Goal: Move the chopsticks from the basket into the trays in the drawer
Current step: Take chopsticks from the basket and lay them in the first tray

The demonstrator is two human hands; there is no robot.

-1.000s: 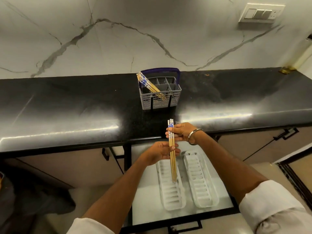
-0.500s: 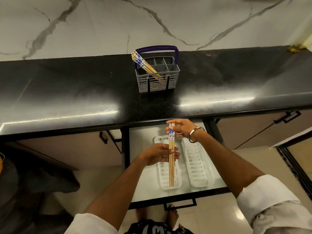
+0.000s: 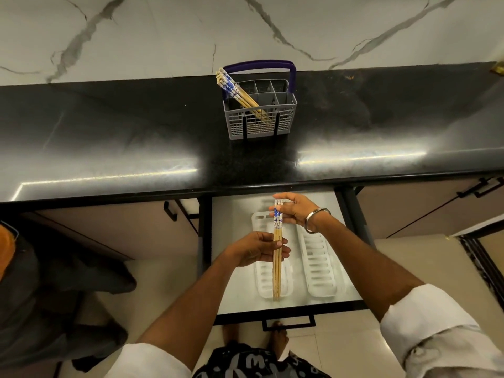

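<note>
Both hands hold a small bundle of wooden chopsticks (image 3: 277, 271) with blue-and-white tops, lengthwise over the left white tray (image 3: 266, 279) in the open drawer (image 3: 234, 296). My right hand (image 3: 293, 212) pinches the patterned top end. My left hand (image 3: 257, 252) grips the middle of the bundle. The right white tray (image 3: 317, 266) lies beside it with nothing in it. On the black counter, a grey basket (image 3: 260, 115) with a purple handle holds several more chopsticks (image 3: 234, 90) leaning to the left.
The black countertop (image 3: 109, 148) overhangs the back of the drawer. Closed cabinet doors (image 3: 122, 230) flank the drawer on both sides. A dark heap (image 3: 54, 282) lies on the floor at the left. My feet (image 3: 278, 336) stand just below the drawer's handle.
The view has tilted down, showing more of the drawer and floor. My hands and the chopstick bundle have come down closer to the left tray.
</note>
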